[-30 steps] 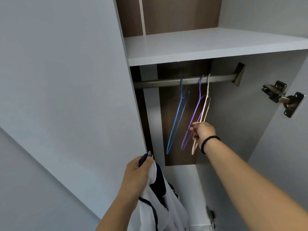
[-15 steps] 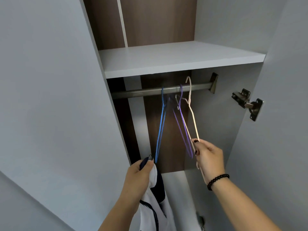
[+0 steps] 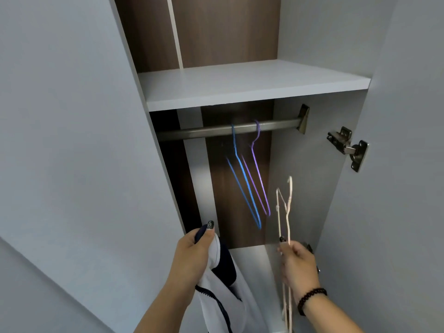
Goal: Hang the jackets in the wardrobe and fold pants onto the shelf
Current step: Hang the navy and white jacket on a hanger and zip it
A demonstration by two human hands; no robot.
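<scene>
Jacket (image 3: 223, 296) bottom beyond frame edge

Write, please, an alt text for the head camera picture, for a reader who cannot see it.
A person stands at an open wardrobe; the right hand holds a pale hanger off the rail, and the left hand grips a white and navy jacket. A blue hanger and a purple hanger hang on the rail, under a white shelf.

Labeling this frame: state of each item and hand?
Jacket: off hanger, held by left hand.
Cream hanger: off rod, held by right hand.
Blue hanger: on rod.
Purple hanger: on rod.
Shelf: bare.
</scene>
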